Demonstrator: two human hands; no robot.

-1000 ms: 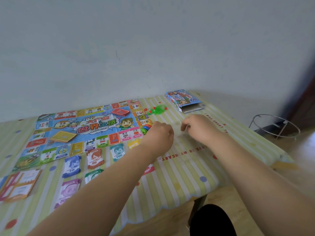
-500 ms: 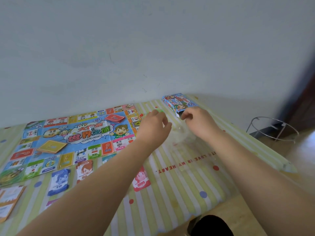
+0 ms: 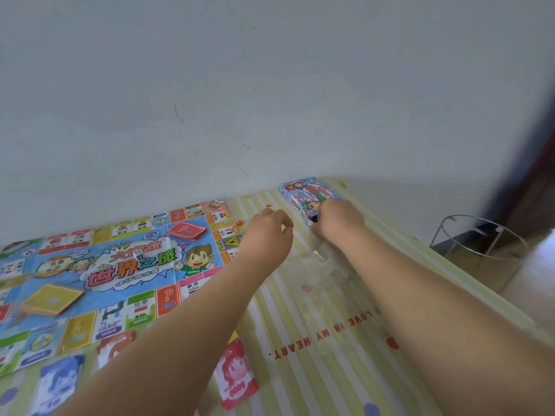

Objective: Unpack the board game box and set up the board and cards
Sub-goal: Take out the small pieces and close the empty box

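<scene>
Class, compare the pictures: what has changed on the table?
Both hands moved away from the person: the right hand now reaches the open end of the game box, the left hand hovers by the board. Board, box and card stacks stayed put.

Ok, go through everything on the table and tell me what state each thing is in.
board: unfolded, flat on the table.
red card deck: stacked on the board.
yellow card deck: stacked on the board.
game box: lying flat, near end looks open.
clear plastic bag: crumpled on the table.
red banknote: flat on the table.
left hand: fingers curled, grip hidden.
right hand: at the game box's open end, grip hidden.
</scene>
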